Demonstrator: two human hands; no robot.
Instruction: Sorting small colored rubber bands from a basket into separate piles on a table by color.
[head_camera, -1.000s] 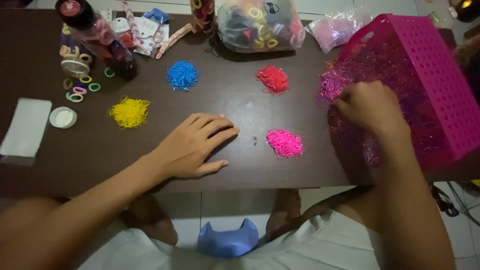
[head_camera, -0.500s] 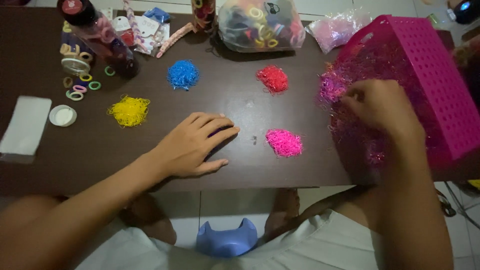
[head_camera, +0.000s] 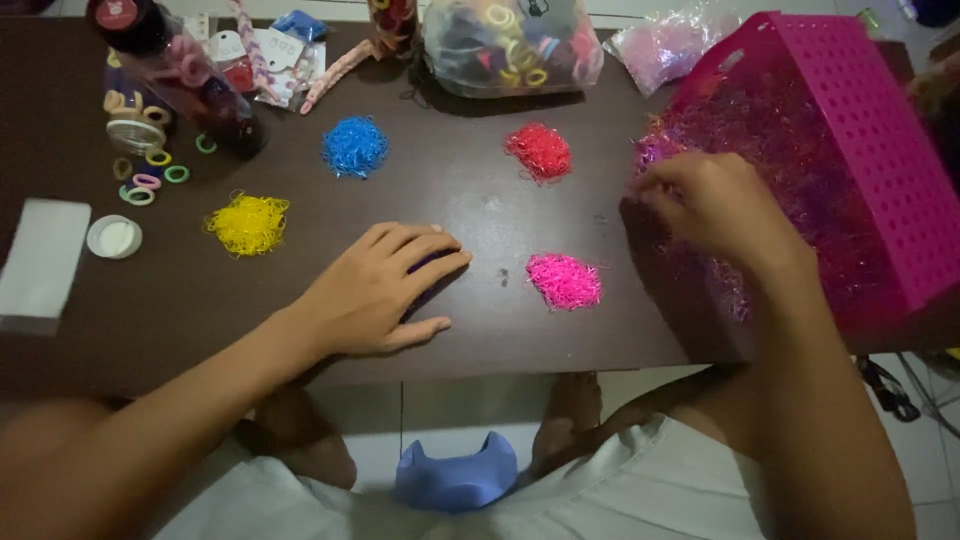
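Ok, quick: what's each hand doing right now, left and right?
Left hand: open, flat on the table, partly covering something purple.
Right hand: fingers pinched in the mixed bands by the pink basket; hold unclear.

A loose heap of tiny pink and purple rubber bands (head_camera: 690, 250) spills from a tipped pink plastic basket (head_camera: 870, 140) at the table's three o'clock side. The right hand (head_camera: 715, 205) pinches at the heap's nine o'clock edge.
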